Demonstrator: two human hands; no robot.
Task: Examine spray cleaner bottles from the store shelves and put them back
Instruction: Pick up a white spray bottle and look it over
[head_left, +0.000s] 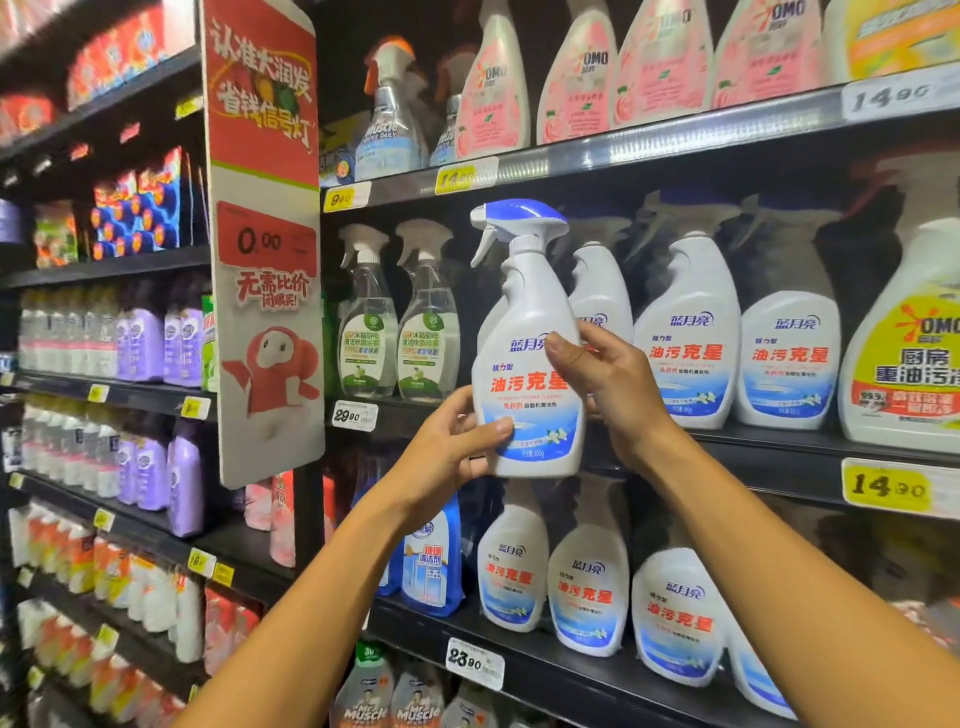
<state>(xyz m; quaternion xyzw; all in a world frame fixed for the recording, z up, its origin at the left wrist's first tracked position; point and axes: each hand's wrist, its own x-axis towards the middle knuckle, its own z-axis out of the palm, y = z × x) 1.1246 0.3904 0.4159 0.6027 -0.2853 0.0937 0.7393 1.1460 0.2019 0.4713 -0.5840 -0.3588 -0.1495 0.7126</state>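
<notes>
A white spray cleaner bottle with a blue trigger head and a blue and red label is held upright in front of the middle shelf. My left hand grips its lower left side, thumb across the bottom of the label. My right hand holds its right side, thumb over the label's upper part. The label faces me. Behind it stand matching white bottles in a row on that shelf.
Two clear bottles with green labels stand left of the held bottle. Pink OMO sprays fill the shelf above, more white sprays the shelf below. A red and white promo sign juts out at left. A yellow-labelled bottle stands far right.
</notes>
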